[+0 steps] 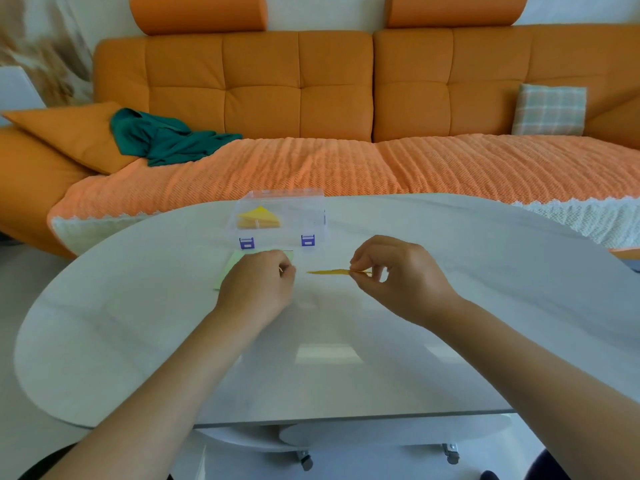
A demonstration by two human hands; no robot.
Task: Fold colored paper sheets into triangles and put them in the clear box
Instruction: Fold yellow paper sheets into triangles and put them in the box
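Glossy white oval table (346, 341) sits right under the fingers (363, 258), with little caster wheels (306, 462) showing down below them. Way past the fingers there's a big orange tufted sofa (263, 88) with a ribbed orange throw (346, 164) over the seat. Far off beyond and left of the fingers, a teal cloth (166, 140) lies crumpled against an orange cushion (69, 133). Far out to their right, a plaid pillow (549, 110) leans on the backrest.
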